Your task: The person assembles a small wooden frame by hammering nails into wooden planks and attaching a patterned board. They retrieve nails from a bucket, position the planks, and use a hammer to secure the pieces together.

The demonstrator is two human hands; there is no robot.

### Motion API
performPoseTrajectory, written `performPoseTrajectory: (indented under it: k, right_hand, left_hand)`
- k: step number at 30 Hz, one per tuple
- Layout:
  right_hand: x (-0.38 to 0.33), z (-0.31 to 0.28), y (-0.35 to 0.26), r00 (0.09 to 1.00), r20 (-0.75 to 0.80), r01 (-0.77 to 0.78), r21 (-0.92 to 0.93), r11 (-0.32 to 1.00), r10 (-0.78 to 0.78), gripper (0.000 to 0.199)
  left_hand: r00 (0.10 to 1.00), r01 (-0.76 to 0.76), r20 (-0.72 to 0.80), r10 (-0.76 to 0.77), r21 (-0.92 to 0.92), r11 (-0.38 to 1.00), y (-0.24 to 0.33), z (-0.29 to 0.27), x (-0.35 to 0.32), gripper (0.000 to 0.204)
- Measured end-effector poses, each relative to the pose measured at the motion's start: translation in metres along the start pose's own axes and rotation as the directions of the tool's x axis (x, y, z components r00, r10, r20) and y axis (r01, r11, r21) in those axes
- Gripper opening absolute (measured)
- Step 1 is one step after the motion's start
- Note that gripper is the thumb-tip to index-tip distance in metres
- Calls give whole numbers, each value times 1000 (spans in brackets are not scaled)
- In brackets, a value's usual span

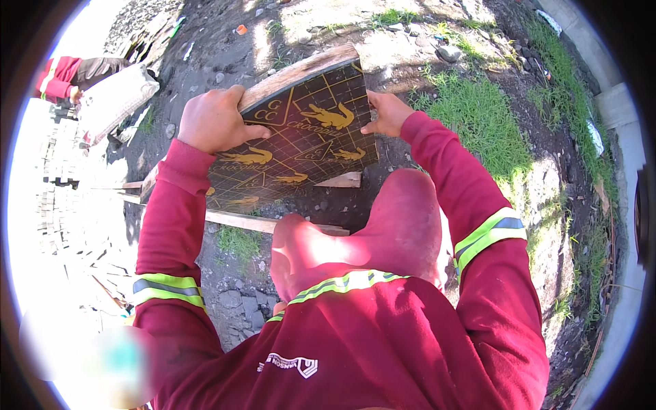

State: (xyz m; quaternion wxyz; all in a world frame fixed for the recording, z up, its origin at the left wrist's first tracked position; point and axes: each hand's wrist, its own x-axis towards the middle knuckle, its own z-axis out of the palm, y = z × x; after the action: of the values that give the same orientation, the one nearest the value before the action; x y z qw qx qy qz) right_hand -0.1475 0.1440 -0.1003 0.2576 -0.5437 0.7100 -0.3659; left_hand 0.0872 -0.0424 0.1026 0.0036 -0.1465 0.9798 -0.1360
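Note:
Tilted up in front of my knees is a black-faced plywood panel (273, 179) with yellow print and grid lines. A rough timber strip (304, 70) runs along its top edge. My left hand (215, 123) is closed over the top left edge, with the thumb pressed on the dark face. At the right edge my right hand (388, 114) grips the panel, its thumb toward the front and the other fingers mostly hidden behind. A timber batten (256, 221) lies on the ground below, and a short wood piece (344, 180) shows beside the panel's lower right corner.
At the upper left, another person's red sleeve (61, 82) and hand are near a pale sack (119, 102). Stacked blocks (58, 198) stand in glare at the left. Grass (478, 119) grows on the right, before a concrete wall (622, 116). Stones and an orange scrap (241, 29) dot the soil.

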Motion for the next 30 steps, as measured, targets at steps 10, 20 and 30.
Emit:
performPoseTrajectory:
  k: [10,20,30]
  right_hand:
    - [-63,18,36,950,-290,-98,81,992,118,59]
    - [-93,49,45,933,-290,-218,21,976,215,69]
    - [-339,130,121,228,226,-896,-331,295,947,70]
  left_hand:
    - [963,-266,31,266,-10,964,35,45,54,67]
    - [929,-367,-77,361,-311,877,84,46,54,90]
    - [924,-223,129,359,-583,782,148,39,73,58]
